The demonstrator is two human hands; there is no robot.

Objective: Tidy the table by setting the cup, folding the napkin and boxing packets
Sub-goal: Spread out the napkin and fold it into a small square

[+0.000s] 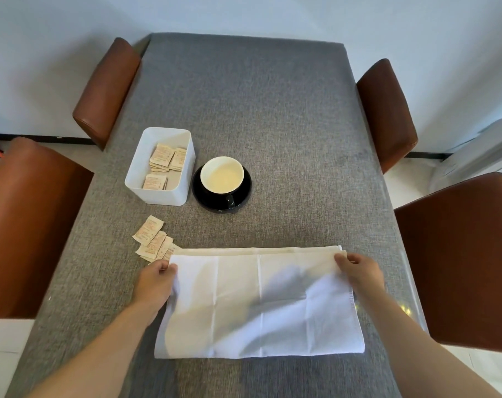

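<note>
A white cloth napkin [258, 303] lies folded over on the grey table near me. My left hand [155, 280] pinches its far left corner and my right hand [359, 271] pinches its far right corner. Beyond it a black cup [222, 176] with a pale inside stands on a black saucer [204, 196], handle toward me. To the cup's left is a white box [158, 193] holding several beige packets [165, 159]. More loose packets [152, 239] lie on the table left of the napkin, some partly under its corner.
The table [272, 124] is covered in grey fabric. Brown padded chairs stand at both sides: two on the left [106, 90] [28, 225] and two on the right [387, 113] [459, 259]. A pale wall is behind the far edge.
</note>
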